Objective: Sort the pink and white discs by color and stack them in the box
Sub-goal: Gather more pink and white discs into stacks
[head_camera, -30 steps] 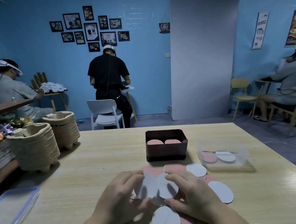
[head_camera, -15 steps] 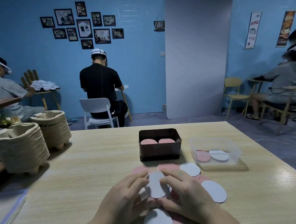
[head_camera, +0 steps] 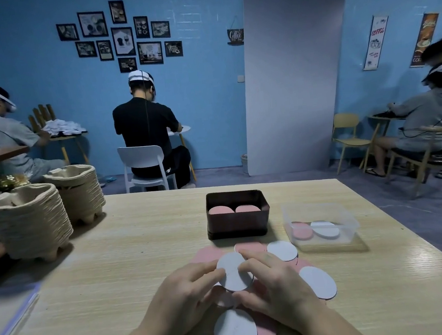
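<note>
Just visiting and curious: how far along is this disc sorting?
Seems early. Pink discs already sit in the dark box. The left hand and right hand grip stacked white discs. Loose discs on the table and some in the clear tub remain.

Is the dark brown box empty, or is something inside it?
Not empty. The lidless dark brown rectangular box holds two pink round discs side by side; how deep they stack is hidden.

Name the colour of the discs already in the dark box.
Pink discs, head view.
</note>
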Demonstrator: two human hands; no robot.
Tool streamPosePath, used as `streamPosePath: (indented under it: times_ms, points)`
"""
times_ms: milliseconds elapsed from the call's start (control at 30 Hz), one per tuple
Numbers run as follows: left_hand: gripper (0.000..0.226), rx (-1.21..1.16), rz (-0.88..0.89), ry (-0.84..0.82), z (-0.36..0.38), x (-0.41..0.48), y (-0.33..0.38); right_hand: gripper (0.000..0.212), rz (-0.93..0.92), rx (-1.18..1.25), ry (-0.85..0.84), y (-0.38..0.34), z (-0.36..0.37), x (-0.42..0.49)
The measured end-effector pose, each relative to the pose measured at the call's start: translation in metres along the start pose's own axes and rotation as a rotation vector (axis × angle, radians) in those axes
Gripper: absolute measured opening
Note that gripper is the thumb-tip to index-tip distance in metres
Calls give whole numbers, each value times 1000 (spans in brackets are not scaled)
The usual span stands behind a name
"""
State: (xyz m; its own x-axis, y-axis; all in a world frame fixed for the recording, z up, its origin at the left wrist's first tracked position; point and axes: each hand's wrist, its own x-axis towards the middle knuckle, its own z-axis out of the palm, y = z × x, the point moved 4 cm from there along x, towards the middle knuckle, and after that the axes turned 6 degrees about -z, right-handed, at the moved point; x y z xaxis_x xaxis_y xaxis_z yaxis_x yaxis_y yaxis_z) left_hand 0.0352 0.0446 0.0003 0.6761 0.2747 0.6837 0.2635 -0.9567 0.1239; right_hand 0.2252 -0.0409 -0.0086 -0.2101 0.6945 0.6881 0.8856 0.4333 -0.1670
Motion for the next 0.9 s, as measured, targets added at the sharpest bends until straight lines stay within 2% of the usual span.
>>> streamPosePath:
  times_ms: [433, 600, 767, 900]
  points:
    - [18, 27, -27, -30, 2, -2, -4, 29, 19, -2, -105, 2, 5, -1]
    - [24, 10, -51, -47, 5, -2, -6, 35, -17, -4, -51, -3, -1, 4]
    - [23, -105, -139, -83, -1, -3, -5, 29, -14, -8, -50, -4, -10, 6]
    - [28, -201, -202, -105, -9, -11, -3, 33, 4, -3, -41, -1, -21, 1]
